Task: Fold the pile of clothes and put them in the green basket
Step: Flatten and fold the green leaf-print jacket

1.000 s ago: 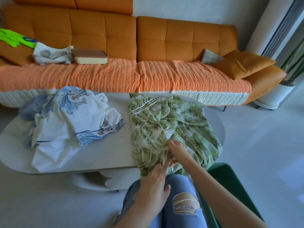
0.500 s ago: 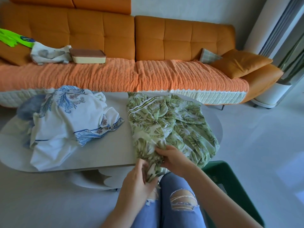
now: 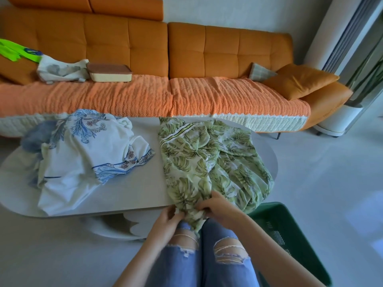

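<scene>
Clothes lie in a rumpled white-and-blue pile (image 3: 83,158) on the left half of the table (image 3: 134,183), well apart from either hand. On the table's right half a leaf-print garment (image 3: 207,162) is spread out. Its far end, with a striped band, lies near the table's back edge, and its near end is gathered into a bunch that spills over the table's front edge. Just below that front edge the left hand (image 3: 165,220) has its fingers curled into the left side of the bunch, pinching the cloth. The right hand (image 3: 220,210) grips the same bunch from the right, thumb and fingers closed on the fabric, so the gathered end sits between the two hands' fingertips. A green basket (image 3: 294,224) stands on the floor off the table's right front corner, beside the person's knee.
</scene>
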`<state>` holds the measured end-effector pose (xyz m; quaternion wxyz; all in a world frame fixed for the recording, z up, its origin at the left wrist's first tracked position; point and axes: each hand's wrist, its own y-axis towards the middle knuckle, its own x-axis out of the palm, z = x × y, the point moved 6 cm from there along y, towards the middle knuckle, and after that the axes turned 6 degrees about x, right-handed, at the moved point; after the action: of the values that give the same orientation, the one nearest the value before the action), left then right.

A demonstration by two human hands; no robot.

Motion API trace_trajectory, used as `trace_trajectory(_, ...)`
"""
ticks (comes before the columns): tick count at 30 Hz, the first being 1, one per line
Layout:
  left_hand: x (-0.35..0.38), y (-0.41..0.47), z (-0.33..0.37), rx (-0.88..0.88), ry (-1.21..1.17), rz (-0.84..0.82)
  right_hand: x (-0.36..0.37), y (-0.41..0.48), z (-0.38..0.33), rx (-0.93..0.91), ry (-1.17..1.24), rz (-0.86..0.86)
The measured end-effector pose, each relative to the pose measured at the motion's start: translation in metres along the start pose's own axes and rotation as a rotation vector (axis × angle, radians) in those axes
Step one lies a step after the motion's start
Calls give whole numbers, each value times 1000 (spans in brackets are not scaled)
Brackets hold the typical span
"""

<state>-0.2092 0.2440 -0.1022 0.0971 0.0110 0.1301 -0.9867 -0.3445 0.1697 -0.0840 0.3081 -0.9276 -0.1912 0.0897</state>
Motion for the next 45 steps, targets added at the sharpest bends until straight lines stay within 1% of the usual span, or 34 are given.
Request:
trace_trajectory(2, 1, 2, -3, -10, -123, -10, -6, -4, -4, 22, 290, -36)
trace_trajectory(4, 5, 2, -2, 44, -115, -79, -13, -5, -4, 59, 432, -42)
trace_trajectory(6, 15, -1, 3, 68, -86, -175, -13, -7, -1, 97, 429, -41)
trace_trajectory(7, 19, -3, 5, 80, -67, -195, -10, -7, 1, 104, 418, -48)
trace_trajectory(8, 20, -5, 7, 95, -36, -170, -9, -6, 3, 99, 391, -39)
trace_trajectory(10, 15, -7, 8, 111, 9, -68, -11, -2, 6, 52, 253, 49)
trace_trajectory(12, 8, -11, 2, 77, 96, 31, -21, -1, 2, -61, -106, 226)
trace_trajectory(13, 4, -12, 1, 90, 170, 73, -23, -3, -2, -116, -292, 301)
trace_trajectory(14, -1, -15, 2, 121, 261, 110, -24, -5, -3, -159, -427, 347)
trace_trajectory(17, -7, -26, 10, 273, 480, 174, -17, -12, -5, -228, -612, 364)
trace_trajectory(19, -5, -33, 13, 346, 605, 147, -12, -14, -8, -311, -725, 403)
trace_trajectory(21, -1, -39, 19, 381, 767, 112, -7, -18, -13, -390, -845, 443)
trace_trajectory(23, -1, -42, 21, 439, 902, 108, -4, -19, -12, -431, -942, 450)
trace_trajectory(25, -3, -46, 22, 595, 1013, 191, -2, -19, -6, -443, -1087, 448)
trace_trajectory(27, -2, -51, 20, 704, 1078, 229, -3, -17, 4, -399, -1242, 411)
trace_trajectory(30, 5, -55, 6, 866, 1104, 165, -6, -13, 9, -370, -1309, 366)
trace_trajectory(32, 4, -58, 6, 893, 1080, 132, -7, -13, 3, -429, -1307, 391)
trace_trajectory(34, 0, -61, 9, 929, 1031, 142, -5, -14, -4, -509, -1300, 388)
trace_trajectory(37, -4, -61, 20, 925, 955, 124, 4, -8, -2, -569, -1364, 299)
trace_trajectory(40, 6, -46, 14, 909, 1028, -42, 2, 6, 14, -503, -1455, 236)
trace_trajectory(41, 8, -42, 11, 901, 1023, -93, 1, 8, 15, -499, -1447, 228)
trace_trajectory(42, 9, -39, 12, 890, 993, -110, 0, 8, 14, -508, -1428, 219)
trace_trajectory(43, 7, -37, 18, 868, 961, -92, 0, 7, 11, -522, -1385, 213)
trace_trajectory(45, 2, -29, 34, 849, 902, -5, -2, 4, -2, -530, -1265, 216)
